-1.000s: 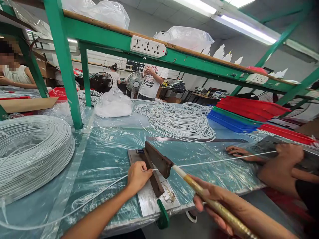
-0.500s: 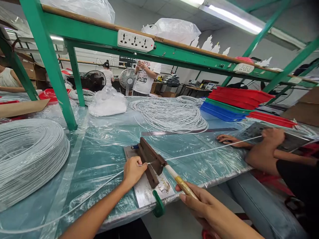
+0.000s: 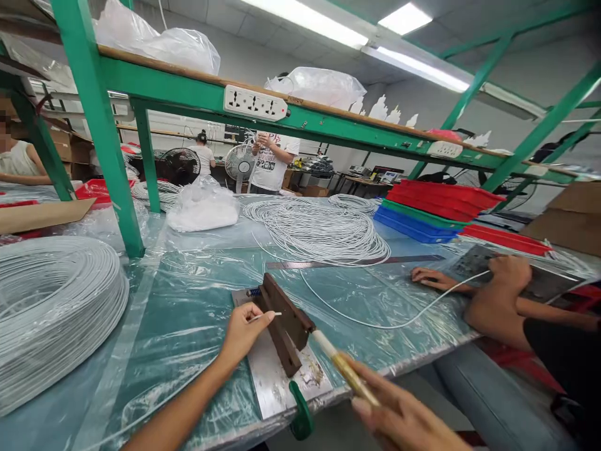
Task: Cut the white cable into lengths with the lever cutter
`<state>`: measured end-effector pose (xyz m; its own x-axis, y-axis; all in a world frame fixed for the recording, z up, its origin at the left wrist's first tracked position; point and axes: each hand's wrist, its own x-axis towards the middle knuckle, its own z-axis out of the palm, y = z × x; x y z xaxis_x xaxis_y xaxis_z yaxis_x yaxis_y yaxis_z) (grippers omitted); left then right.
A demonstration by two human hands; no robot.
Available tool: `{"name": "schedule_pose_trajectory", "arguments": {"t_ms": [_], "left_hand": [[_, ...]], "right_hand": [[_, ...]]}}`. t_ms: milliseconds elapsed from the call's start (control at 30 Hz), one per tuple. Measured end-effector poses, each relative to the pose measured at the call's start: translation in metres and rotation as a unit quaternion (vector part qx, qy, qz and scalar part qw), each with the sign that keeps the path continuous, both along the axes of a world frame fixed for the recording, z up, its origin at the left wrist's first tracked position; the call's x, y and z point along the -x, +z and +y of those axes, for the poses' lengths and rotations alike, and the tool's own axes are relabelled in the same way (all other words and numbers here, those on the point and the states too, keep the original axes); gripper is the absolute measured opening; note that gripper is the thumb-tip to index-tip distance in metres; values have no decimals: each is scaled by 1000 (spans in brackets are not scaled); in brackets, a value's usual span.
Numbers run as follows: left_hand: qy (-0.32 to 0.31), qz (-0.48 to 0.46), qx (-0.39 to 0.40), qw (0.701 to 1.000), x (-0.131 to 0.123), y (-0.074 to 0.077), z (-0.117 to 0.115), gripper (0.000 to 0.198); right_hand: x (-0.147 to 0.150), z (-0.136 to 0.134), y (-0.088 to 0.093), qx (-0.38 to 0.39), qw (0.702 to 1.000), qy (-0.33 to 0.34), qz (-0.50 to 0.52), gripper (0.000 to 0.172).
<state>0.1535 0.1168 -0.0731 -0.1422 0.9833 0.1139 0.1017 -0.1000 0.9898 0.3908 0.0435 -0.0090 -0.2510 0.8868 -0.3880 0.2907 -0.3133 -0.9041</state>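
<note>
My left hand (image 3: 245, 331) pinches a white cable (image 3: 278, 314) close to its end, and the short tip pokes out past the fingers over the brown metal bed of a lever cutter (image 3: 286, 313). The rest of this cable trails back toward the lower left. My right hand (image 3: 399, 404) is wrapped round the cutter's white-and-gold handle (image 3: 345, 366), low beyond the table's front edge. A metal base plate (image 3: 267, 382) carries the cutter, with a green clamp handle (image 3: 300, 413) at the front edge. A separate cable piece (image 3: 366, 324) curves slackly across the table to a co-worker's hand (image 3: 511, 272).
A large cable coil (image 3: 56, 313) lies at left, and a looser one (image 3: 323, 232) lies behind the cutter. Beside it are a flat metal strip (image 3: 352, 262) and stacked trays (image 3: 436, 207). A green shelf frame (image 3: 101, 125) stands over the table; a co-worker sits at right.
The cable that ran taut through the cutter to the co-worker is now severed; the right-hand piece has sagged into a curve. My left hand holds the new end. The view has tilted upward slightly.
</note>
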Motion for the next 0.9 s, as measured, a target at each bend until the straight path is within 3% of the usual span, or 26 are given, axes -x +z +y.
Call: {"name": "schedule_pose_trajectory", "arguments": {"t_ms": [67,167,233,300,433,633,767,833,900], "left_hand": [[-5,-17,-8,1000,5,11,-4,51],[-13,-32,-12,999,9,20,-12,51],[-21,-37,-14,999,7,21,-18,52],[-25,-39,-13,999,1,19,-23,54],[-32,-61,15,998,-12,17,-32,60],[-56,-150,119,980,-6,18,-41,63],[-33,-185,137,973,6,21,-43,61],[-18,-208,130,969,12,28,-44,59],[5,-241,111,964,18,40,-45,59]], "right_hand": [[3,17,45,34,996,13,82,72],[22,53,102,38,983,-11,180,57],[42,83,127,32,976,-24,212,58],[64,118,140,-1,972,-12,236,65],[112,191,136,-98,962,29,255,64],[171,266,103,-136,971,8,198,56],[192,280,91,-159,975,-11,157,48],[194,276,89,-192,971,-15,141,47],[191,261,86,-239,962,-10,131,56]]}}
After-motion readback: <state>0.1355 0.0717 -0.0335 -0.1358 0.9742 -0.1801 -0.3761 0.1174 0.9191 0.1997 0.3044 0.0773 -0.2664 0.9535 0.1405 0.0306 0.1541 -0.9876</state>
